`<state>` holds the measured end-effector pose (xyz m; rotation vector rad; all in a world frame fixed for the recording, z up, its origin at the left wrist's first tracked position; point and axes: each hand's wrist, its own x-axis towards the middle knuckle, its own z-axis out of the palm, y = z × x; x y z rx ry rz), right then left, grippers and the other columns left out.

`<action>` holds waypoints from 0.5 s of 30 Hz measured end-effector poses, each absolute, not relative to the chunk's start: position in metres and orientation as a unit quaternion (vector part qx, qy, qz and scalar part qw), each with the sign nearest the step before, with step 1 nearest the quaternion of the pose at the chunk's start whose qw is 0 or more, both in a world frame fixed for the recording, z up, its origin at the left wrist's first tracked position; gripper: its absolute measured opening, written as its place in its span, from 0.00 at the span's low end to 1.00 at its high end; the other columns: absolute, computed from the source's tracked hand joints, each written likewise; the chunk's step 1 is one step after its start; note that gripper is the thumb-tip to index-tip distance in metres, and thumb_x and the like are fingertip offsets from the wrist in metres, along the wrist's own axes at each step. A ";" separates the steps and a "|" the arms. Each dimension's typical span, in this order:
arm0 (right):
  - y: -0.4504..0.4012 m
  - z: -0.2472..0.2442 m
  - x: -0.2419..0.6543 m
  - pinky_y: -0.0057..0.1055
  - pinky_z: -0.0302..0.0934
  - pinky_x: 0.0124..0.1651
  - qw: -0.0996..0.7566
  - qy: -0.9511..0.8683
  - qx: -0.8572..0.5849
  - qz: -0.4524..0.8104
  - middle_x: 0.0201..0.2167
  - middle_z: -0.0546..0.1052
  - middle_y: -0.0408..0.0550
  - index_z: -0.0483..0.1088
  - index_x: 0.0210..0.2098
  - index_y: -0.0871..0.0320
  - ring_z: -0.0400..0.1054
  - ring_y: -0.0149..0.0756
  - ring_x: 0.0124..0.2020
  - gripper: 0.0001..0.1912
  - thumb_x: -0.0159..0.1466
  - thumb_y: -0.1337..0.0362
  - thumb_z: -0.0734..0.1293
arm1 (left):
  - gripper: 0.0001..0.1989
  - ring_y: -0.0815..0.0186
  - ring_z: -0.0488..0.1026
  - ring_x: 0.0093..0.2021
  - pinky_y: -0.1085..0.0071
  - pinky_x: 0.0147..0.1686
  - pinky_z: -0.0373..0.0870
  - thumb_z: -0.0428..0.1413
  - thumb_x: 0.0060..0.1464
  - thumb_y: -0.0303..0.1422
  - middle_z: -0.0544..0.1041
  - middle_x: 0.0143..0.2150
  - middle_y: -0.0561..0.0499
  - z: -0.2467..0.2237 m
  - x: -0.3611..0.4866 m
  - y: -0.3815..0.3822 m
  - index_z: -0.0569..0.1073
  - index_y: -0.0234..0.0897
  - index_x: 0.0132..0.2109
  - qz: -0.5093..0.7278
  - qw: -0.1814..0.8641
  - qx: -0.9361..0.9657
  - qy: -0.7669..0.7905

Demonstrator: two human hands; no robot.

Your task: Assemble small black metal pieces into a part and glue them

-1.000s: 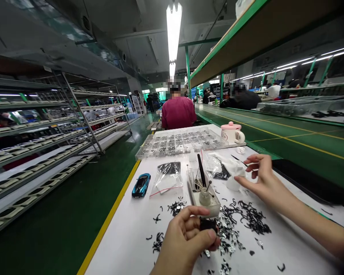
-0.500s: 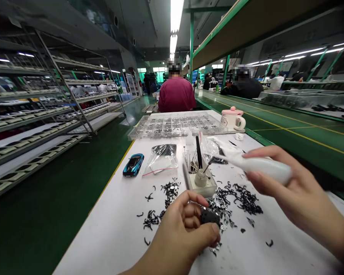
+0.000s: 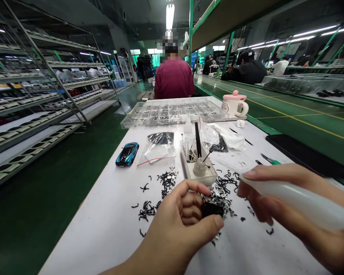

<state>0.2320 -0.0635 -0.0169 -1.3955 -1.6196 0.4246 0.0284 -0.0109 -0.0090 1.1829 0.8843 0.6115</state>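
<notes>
Between the thumb and fingers of my left hand [image 3: 180,217] is a small black plastic part [image 3: 212,209], held above the table. My right hand [image 3: 301,206] is wrapped round a white squeeze bottle [image 3: 301,198], whose thin nozzle [image 3: 227,166] points left over the loose pieces. Beneath and around the left hand lie many small black curved pieces [image 3: 147,210] and shiny silvery bits [image 3: 218,198]. Just beyond the hands stands a pale holder [image 3: 205,178] with a small jar [image 3: 200,167], black tweezers [image 3: 198,139] and thin sticks in it.
On the white table [image 3: 103,225] lie a blue toy car [image 3: 127,154], a clear bag [image 3: 157,149] and a white cloth [image 3: 231,137]. A clear compartment tray [image 3: 172,114] and a lidded mug [image 3: 233,105] stand farther back. A black pad [image 3: 306,152] lies at right; a person [image 3: 174,78] sits ahead.
My right hand has moved right and nearer with the squeeze bottle, uncovering the black pad. The black part has turned in my left hand. The whole view has tilted slightly downward.
</notes>
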 end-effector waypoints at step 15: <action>-0.005 -0.013 0.265 0.33 0.62 0.38 0.369 -0.673 -0.626 0.141 0.40 0.75 0.46 0.66 0.48 0.51 0.68 0.39 0.40 0.16 0.68 0.50 0.58 | 0.17 0.64 0.80 0.40 0.78 0.45 0.74 0.63 0.47 0.16 0.82 0.41 0.53 -0.002 0.007 -0.012 0.74 0.42 0.40 0.430 0.201 0.865 0.160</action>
